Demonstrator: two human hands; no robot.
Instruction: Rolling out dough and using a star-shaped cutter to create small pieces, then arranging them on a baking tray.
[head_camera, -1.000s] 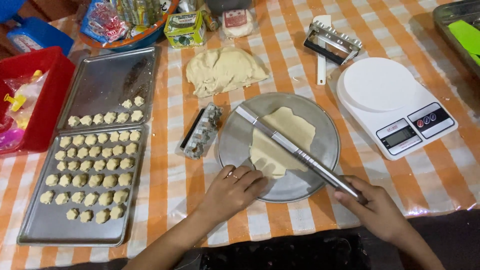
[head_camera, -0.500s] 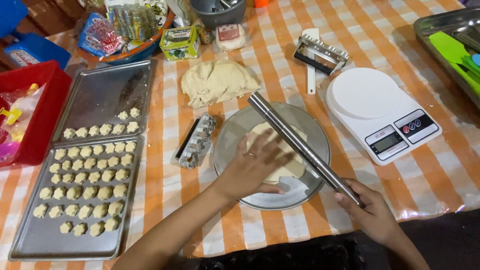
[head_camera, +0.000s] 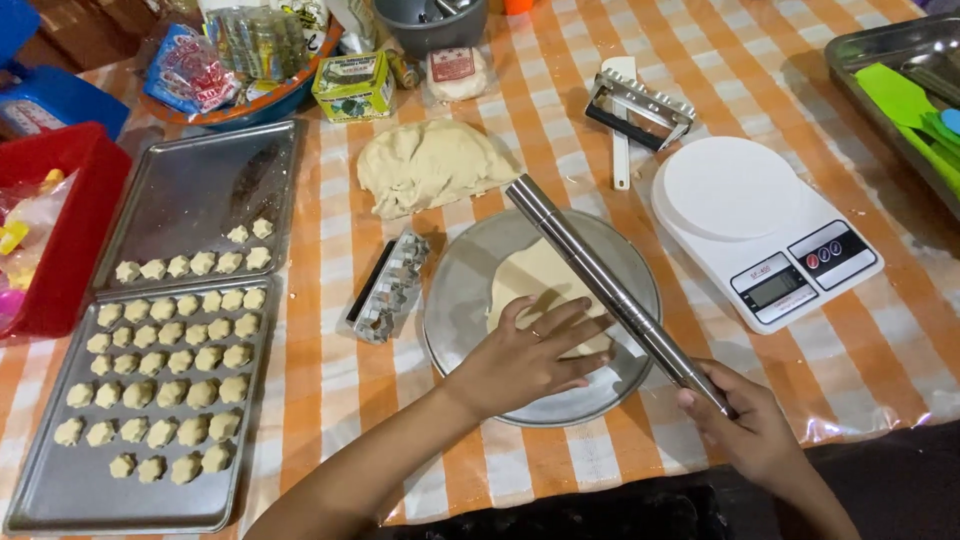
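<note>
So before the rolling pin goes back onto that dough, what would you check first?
1. Left hand flat on the rolled dough: ok.
2. Right hand grips one end of the steel rolling pin: ok.
3. Pin tilted, its far end above the round metal plate; whether lifted off the dough: cannot tell.
4. Left-hand fingers lie right beside the pin: not ok.
5. Kitchen scale apart from the plate: ok.
</note>
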